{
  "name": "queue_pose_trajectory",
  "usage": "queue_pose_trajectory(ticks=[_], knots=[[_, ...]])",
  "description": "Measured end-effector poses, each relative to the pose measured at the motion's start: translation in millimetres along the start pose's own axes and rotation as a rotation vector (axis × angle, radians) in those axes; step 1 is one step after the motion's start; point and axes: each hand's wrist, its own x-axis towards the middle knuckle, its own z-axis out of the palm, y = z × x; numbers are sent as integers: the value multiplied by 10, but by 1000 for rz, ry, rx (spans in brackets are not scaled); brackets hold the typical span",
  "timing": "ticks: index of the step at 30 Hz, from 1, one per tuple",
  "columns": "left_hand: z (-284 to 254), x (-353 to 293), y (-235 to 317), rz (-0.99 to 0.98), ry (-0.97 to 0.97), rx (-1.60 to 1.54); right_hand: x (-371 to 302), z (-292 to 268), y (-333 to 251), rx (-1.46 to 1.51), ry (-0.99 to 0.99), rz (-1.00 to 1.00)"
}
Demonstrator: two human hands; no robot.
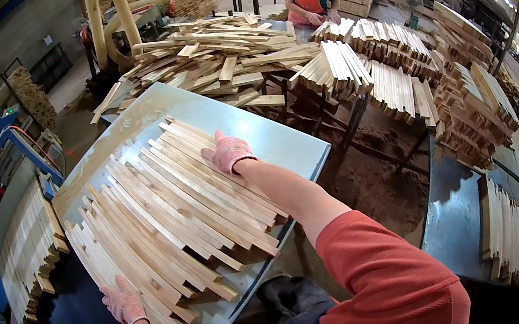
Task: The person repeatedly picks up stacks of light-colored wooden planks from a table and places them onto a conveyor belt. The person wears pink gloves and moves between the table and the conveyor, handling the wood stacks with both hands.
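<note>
Many pale wooden strips lie side by side in an uneven row on a metal-topped table. My left hand, in a pink knitted glove, rests against the row's near left edge with its fingers apart. On the far right side of the row lies my right hand, gloved the same way. Its thumb and fingers are stretched out over the outermost strips. Neither hand is closed round a strip. The strips' near ends are staggered along the table's front edge.
To the left, more strips sit on a blue-framed machine. A loose heap of boards is piled beyond the table. Stacked strips stand at the right. A person in an orange apron handles wood at the back.
</note>
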Motion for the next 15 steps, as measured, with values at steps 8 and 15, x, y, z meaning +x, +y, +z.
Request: queue_pose_trajectory(ticks=[8, 15], knots=[[-46, -60, 51, -22, 8, -11, 12, -40, -22, -24, -41, -2], [37, 15, -4, -16, 19, -25, 0, -13, 4, 34, 19, 4]])
